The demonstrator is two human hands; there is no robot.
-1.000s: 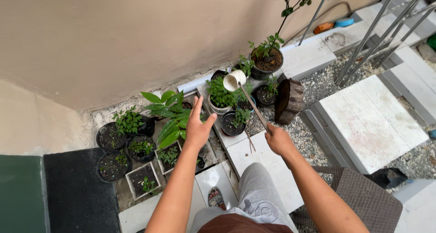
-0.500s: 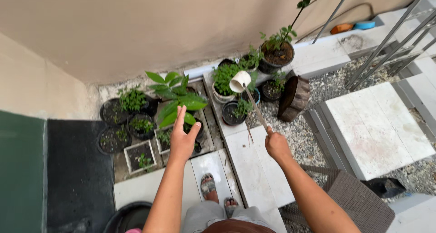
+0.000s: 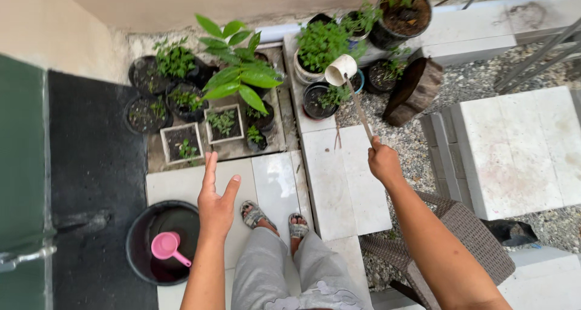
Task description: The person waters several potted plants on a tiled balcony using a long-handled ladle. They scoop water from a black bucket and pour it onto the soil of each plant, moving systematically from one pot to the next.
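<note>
My right hand (image 3: 384, 162) grips the thin wooden handle of a long ladle whose white cup (image 3: 339, 70) hangs over a cluster of potted plants (image 3: 322, 44), just above a small black pot (image 3: 317, 100). My left hand (image 3: 216, 197) is raised with fingers spread, holding nothing, above the pale floor tiles (image 3: 275, 178). A broad-leaved green plant (image 3: 239, 74) stands among black round pots and square white planters (image 3: 180, 142) to the left of the ladle. My sandalled feet (image 3: 275, 218) stand on the tiles below.
A black bucket (image 3: 140, 238) with dark water and a pink scoop (image 3: 168, 248) sits at lower left. A dark mat (image 3: 91, 165) lies left. Gravel, grey concrete slabs (image 3: 514, 146), a wooden stump (image 3: 414, 90) and a woven chair (image 3: 469, 237) are on the right.
The view has tilted down and back, bringing the bucket and my feet into sight. My left hand has drawn back from the plants. My right hand still holds the ladle over the pots.
</note>
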